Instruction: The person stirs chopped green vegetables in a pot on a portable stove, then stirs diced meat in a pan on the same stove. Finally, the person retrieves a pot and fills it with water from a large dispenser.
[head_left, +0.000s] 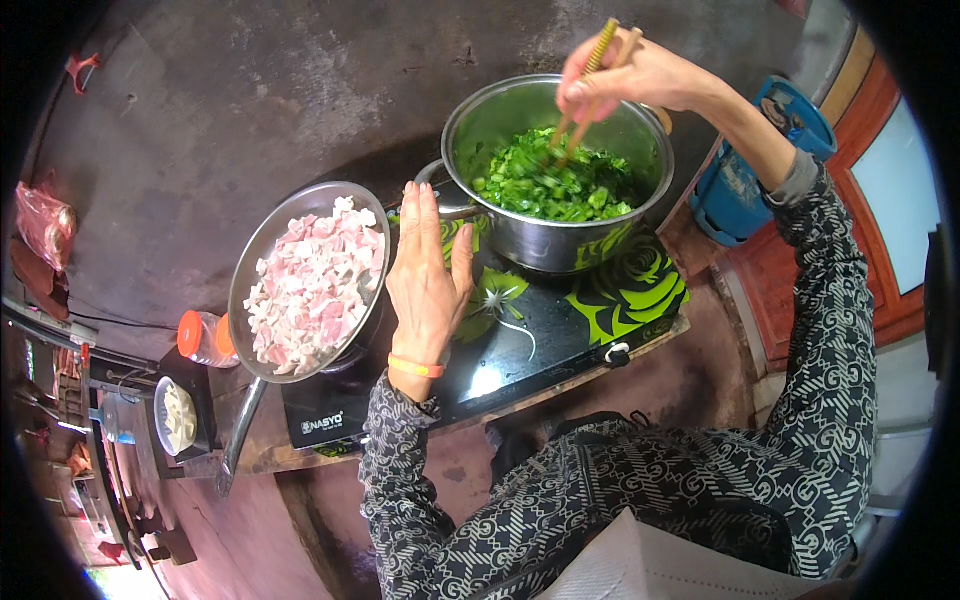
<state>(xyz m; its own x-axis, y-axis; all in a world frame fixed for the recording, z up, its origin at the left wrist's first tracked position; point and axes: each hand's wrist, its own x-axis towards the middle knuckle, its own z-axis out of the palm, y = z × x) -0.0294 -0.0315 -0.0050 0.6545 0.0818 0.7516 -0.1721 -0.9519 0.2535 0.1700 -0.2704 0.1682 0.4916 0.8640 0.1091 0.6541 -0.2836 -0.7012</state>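
My right hand [610, 85] grips a pair of chopsticks [598, 62], their tips down among chopped green vegetables [550, 185] and slightly smeared by motion. The greens lie in a deep steel pot [540, 235] on the right side of the stove. My left hand [430, 270] is held with its fingers straight out and the thumb apart, close to the pot's side handle [440, 190]; whether it touches the handle I cannot tell. Just left of that hand sits a frying pan [243, 290] full of pale pink cut meat [315, 285], its long handle [243, 430] toward me.
Both vessels stand on a black glass-topped gas stove [450, 370] with green flower patterns and a front knob [617, 353]. Left of the pan are an orange-lidded jar [205, 338] and a bowl of pale slices [178, 418]. A blue gas cylinder [735, 185] stands at the right.
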